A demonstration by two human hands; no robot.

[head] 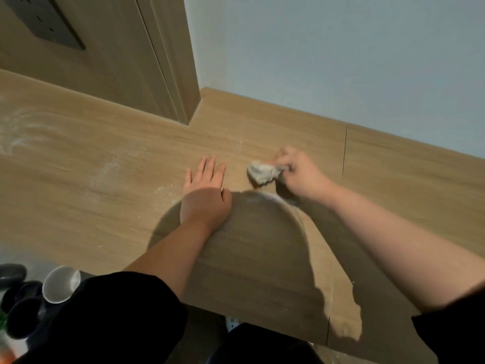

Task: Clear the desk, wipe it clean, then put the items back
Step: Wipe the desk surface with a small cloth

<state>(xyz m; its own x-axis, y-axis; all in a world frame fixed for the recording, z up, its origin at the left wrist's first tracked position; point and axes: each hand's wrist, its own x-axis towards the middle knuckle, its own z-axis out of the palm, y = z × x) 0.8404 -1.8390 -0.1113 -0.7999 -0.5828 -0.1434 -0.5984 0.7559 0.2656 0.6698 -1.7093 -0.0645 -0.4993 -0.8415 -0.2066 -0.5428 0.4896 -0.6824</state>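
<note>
The wooden desk (105,158) fills most of the view, with pale dusty streaks on its left part. My right hand (299,172) grips a crumpled grey-white rag (261,173) and holds it against the desk near the back wall. My left hand (207,195) lies flat on the desk just left of the rag, fingers straight and pointing away from me. Nothing else stands on the visible desk top.
A wooden wall panel (147,64) with a dark socket plate (44,19) rises at the back left; a pale wall (341,61) stands behind. Below the desk's near left edge are a clear cup (61,283) and dark rounded objects (15,300).
</note>
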